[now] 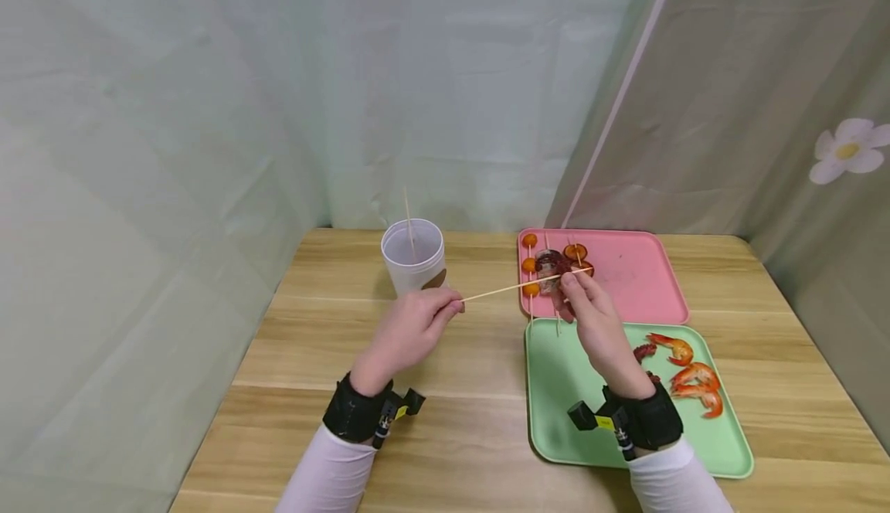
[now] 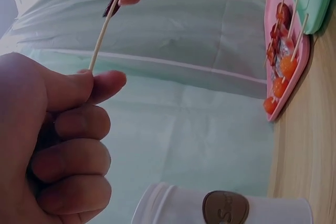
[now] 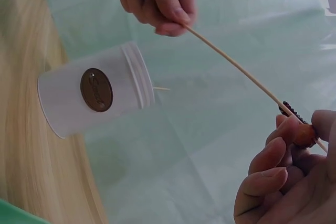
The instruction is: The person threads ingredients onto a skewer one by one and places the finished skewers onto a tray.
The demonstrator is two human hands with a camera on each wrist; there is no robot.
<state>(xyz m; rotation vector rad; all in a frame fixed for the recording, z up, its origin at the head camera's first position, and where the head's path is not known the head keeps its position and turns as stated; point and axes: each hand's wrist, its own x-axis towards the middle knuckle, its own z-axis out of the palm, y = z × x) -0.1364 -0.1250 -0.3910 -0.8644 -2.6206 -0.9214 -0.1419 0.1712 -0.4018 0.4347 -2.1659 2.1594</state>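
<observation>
My left hand pinches one end of a thin wooden skewer between thumb and forefinger, the other fingers curled in. With its fingertips my right hand holds a dark-red piece that looks like octopus tentacle, and the skewer runs through or along it. The skewer's far tip shows just beyond the right thumb. Both hands are raised above the table, the right one over the edge between the two trays. My right fingers partly hide the piece.
A pink tray holds loaded skewers, one with orange balls. The green tray in front holds several shrimp and a reddish tentacle piece. A white cup with a skewer stands behind my left hand.
</observation>
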